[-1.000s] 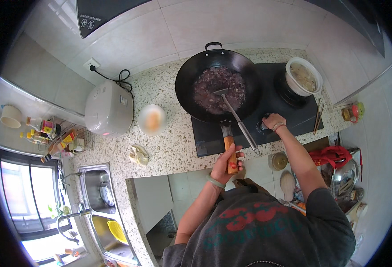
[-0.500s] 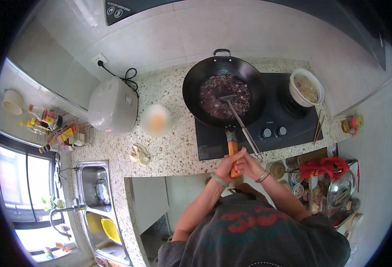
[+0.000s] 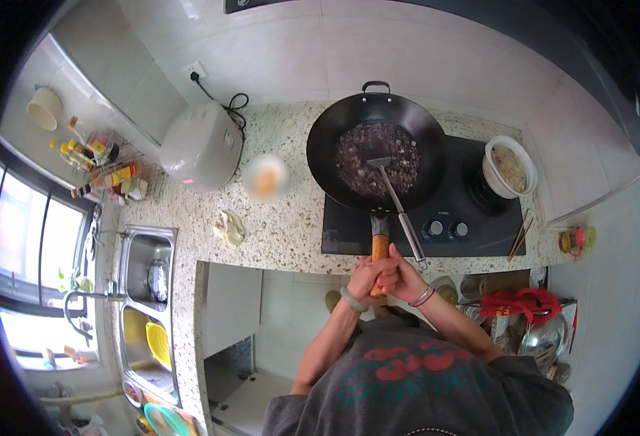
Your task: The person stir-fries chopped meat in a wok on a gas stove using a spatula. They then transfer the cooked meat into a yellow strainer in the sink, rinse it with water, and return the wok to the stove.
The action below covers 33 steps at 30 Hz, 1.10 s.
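A black wok (image 3: 327, 167) sits on the hob, with dark, bubbling liquid and small bits (image 3: 360, 156) in its bottom. Its wooden handle (image 3: 380, 247) points toward me. My left hand (image 3: 367, 278) is closed around the handle near its end. My right hand (image 3: 405, 277) presses against the left one from the right, fingers closed over it and the handle. How much of the handle the right hand touches is partly hidden. A metal spatula (image 3: 401, 211) leans in the wok, blade in the liquid and handle over the rim, untouched by either hand.
On the black hob (image 3: 472, 232), a white bowl of food (image 3: 509, 167) stands at the right. Chopsticks (image 3: 520, 238) lie by the hob's edge. Left are a blurred bowl (image 3: 266, 179), a crumpled cloth (image 3: 229, 227), a white rice cooker (image 3: 202, 145) and a double sink (image 3: 149, 305).
The view has shifted slightly. My hands have drawn closer together on the wok handle, the right fingers folding over the left hand. The spatula still rests in the wok.
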Available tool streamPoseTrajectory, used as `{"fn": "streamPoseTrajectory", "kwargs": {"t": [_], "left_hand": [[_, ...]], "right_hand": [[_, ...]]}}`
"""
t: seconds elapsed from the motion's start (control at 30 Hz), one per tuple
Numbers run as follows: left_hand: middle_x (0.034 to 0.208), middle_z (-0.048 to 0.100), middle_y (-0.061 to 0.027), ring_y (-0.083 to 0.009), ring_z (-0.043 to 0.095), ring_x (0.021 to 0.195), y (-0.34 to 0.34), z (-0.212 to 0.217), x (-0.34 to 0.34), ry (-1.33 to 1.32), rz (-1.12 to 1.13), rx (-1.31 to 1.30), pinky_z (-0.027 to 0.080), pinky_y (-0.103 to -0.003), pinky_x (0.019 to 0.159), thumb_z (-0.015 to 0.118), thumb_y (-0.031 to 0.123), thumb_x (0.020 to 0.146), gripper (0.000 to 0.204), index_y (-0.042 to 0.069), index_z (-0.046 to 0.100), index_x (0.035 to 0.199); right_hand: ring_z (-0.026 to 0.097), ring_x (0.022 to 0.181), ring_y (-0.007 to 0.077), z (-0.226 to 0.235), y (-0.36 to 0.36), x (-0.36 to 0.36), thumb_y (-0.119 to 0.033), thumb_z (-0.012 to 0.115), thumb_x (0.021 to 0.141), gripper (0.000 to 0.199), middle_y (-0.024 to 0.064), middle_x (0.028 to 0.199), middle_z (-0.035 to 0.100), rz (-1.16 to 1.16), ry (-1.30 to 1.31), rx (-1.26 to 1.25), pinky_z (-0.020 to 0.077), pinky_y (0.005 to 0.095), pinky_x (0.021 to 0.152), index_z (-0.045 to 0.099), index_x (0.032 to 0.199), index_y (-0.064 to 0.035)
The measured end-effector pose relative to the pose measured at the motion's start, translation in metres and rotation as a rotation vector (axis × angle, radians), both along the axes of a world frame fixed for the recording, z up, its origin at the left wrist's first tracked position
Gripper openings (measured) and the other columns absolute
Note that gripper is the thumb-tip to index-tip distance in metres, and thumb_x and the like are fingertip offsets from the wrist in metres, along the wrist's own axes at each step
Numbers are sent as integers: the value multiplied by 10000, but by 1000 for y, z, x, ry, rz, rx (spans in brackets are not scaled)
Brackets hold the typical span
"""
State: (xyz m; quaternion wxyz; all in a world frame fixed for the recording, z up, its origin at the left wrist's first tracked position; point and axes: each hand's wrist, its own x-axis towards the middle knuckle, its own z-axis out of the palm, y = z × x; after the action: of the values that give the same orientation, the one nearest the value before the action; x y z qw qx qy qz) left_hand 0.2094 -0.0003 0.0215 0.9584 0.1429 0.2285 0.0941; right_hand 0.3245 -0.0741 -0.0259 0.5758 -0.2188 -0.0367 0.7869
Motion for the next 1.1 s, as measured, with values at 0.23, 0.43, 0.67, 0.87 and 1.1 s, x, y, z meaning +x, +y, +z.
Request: {"fn": "streamPoseTrajectory", "kwargs": {"t": [0.23,0.43,0.67,0.87,1.1], "left_hand": [[563,383,36,-48,347,381,-35,29,-30,-44,142,26,280,-215,331,545,110,892,167,105,426,774],[562,379,30,-47,340,375,-71,47,-74,-6,335,30,269,-202,309,523,78,889,68,85,457,870],[559,367,35,-40,328,384,-110,55,-158,80,611,5,269,-201,323,519,84,901,65,99,458,888],[560,369,39,-38,328,399,-131,52,-253,86,845,36,270,-207,338,520,103,911,82,105,445,878],[571,371,41,-35,335,400,-149,49,-367,157,1049,31,291,-204,339,533,101,900,99,96,441,866]], "right_hand": [[540,1109,243,55,-10,-19,-627,389,886,732,170,1181,557,214,-208,112,424,353,967,487,1196,29],[525,1128,260,63,-18,-51,-614,371,898,734,185,1214,530,469,-153,155,424,367,971,450,1231,35],[496,1153,251,50,-15,-129,-588,338,922,730,196,1274,471,782,-102,202,424,375,971,392,1277,48],[481,1163,251,63,0,-234,-573,324,933,711,179,1292,462,1083,-23,247,417,396,968,375,1303,32],[479,1172,240,48,13,-363,-540,352,942,666,153,1313,457,1342,49,158,417,394,972,370,1321,8]]}}
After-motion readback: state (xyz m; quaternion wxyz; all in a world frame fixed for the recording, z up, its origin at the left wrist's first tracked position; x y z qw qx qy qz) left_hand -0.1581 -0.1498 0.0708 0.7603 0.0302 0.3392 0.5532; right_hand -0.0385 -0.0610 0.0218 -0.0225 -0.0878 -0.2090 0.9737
